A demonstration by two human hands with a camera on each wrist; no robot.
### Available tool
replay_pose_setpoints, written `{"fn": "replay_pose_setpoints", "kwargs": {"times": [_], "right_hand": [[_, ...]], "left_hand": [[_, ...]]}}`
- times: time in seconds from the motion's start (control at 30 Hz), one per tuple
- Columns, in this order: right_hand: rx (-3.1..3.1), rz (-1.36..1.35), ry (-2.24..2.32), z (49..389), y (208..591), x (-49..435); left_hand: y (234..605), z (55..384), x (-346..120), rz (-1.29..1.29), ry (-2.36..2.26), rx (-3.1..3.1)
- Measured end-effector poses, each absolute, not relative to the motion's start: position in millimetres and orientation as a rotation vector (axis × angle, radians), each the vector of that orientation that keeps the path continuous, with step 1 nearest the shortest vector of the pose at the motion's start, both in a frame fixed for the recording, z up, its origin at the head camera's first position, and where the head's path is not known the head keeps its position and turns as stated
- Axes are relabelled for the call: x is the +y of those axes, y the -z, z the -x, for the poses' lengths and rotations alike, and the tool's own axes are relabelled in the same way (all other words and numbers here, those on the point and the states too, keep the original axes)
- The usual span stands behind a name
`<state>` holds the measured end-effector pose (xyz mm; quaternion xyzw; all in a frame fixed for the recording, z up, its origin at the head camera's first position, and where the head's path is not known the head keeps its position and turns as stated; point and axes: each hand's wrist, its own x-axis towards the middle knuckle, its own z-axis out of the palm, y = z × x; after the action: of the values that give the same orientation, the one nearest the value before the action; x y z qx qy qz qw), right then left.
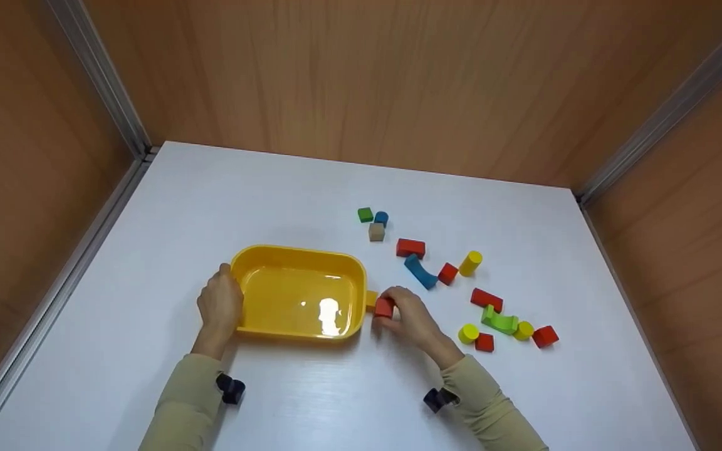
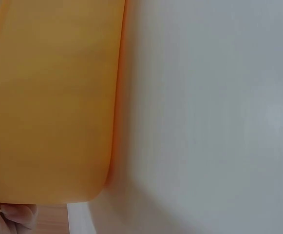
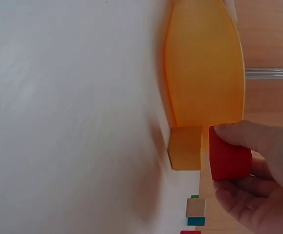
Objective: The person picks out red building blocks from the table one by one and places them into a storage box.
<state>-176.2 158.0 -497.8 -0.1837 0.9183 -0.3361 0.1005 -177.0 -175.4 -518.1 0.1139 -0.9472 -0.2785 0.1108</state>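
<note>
A yellow plastic tray stands on the white table. At its left end my left hand grips the wall, with fingers at the rim in the left wrist view. Against the tray's right end sits a yellow block, partly hidden in the head view. My right hand pinches a red block between thumb and fingers. That red block is held higher than the yellow block and close beside it.
Beyond the tray, a green block, a blue cylinder and a plain wooden cube cluster. Rightward lie red blocks, a blue arch, yellow cylinders and a light green arch. Wooden panels border the table.
</note>
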Motion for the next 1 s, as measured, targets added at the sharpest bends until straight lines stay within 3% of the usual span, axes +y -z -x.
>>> {"fn": "replay_pose_setpoints", "kwargs": {"times": [0.43, 1.0], "right_hand": [[2.796, 0.611, 0.870, 168.1, 470.9, 134.5], [2.720, 0.717, 0.884, 171.4, 463.4, 107.7]], "left_hand": [[518.4, 176.7, -175.6, -0.343, 0.821, -2.808], [516.6, 177.8, -174.6, -0.373, 0.799, -2.829]]}}
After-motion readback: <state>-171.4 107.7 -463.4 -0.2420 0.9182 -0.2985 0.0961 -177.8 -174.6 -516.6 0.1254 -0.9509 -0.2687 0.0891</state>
